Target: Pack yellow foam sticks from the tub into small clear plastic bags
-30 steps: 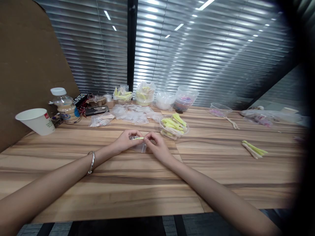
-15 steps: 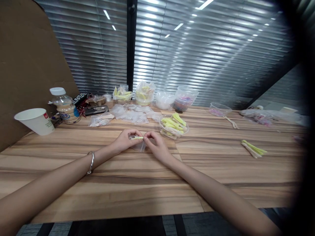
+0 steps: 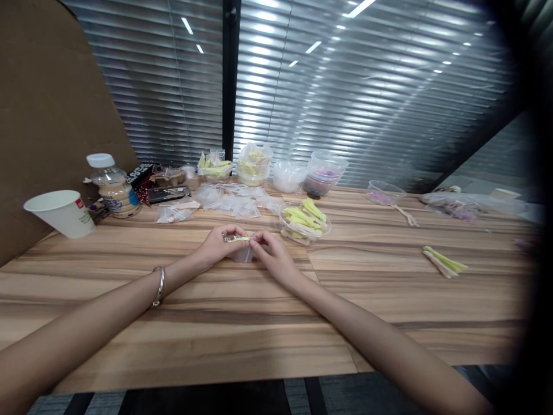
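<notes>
Close together over the table, both my hands pinch at a small clear plastic bag (image 3: 244,255) with a thin yellow-green strip (image 3: 238,239) at its top. My left hand (image 3: 219,245), with its thumb and fingers curled, is closed on the bag's left side. The fingertips of my right hand (image 3: 271,251) are closed at the right end of the strip; whether they grip strip, bag or both I cannot tell. Just beyond my right hand stands a clear round tub (image 3: 305,237) full of yellow-green and pale strips.
A pile of clear bags (image 3: 235,202) lies behind my hands. To the left are a paper cup (image 3: 60,213) and a bottle (image 3: 113,187). More tubs (image 3: 324,176) line the back. At right lie loose strips (image 3: 444,262) and a shallow tub (image 3: 384,193).
My hands, still together at the bag, have shifted very slightly, and the strip sits a touch higher and further left. The things around have stayed in place.
</notes>
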Action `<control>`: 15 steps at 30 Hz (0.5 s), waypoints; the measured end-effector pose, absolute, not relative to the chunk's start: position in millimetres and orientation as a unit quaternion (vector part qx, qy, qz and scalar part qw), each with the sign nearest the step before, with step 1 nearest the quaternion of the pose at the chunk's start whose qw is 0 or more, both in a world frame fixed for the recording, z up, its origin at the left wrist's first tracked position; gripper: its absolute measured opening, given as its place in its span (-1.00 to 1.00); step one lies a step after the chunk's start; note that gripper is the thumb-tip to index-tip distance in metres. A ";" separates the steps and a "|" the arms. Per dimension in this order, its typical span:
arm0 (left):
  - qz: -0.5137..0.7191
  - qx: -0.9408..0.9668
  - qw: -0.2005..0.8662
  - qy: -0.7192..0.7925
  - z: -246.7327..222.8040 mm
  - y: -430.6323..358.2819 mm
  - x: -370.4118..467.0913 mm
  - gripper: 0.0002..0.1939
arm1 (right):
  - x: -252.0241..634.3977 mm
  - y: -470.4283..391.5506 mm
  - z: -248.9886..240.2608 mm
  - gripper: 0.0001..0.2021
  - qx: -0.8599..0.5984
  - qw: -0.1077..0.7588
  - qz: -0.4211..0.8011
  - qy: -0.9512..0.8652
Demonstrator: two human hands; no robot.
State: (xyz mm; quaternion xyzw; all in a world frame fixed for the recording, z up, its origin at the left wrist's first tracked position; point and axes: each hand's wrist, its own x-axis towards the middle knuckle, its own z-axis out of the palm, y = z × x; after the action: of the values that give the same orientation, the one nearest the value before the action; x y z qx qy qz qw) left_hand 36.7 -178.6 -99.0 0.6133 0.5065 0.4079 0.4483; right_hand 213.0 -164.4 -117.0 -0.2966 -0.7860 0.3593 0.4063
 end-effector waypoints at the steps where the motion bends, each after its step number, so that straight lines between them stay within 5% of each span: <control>1: 0.410 0.614 0.446 0.507 -98.8 -178.8 36.8 -0.58 | 213.2 -163.7 -117.3 -0.84 -0.295 0.403 0.365 -0.786; 15: 0.433 0.601 0.446 0.503 -99.6 -177.9 36.5 -0.58 | 213.3 -166.3 -112.3 -0.86 -0.308 0.345 0.332 -0.823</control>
State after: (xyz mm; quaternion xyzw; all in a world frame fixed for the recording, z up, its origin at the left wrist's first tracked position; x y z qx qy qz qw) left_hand 36.5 -177.9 -99.6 0.6008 0.5027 0.4331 0.4458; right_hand 213.3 -166.3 -112.3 -0.3076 -0.8226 0.3316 0.3447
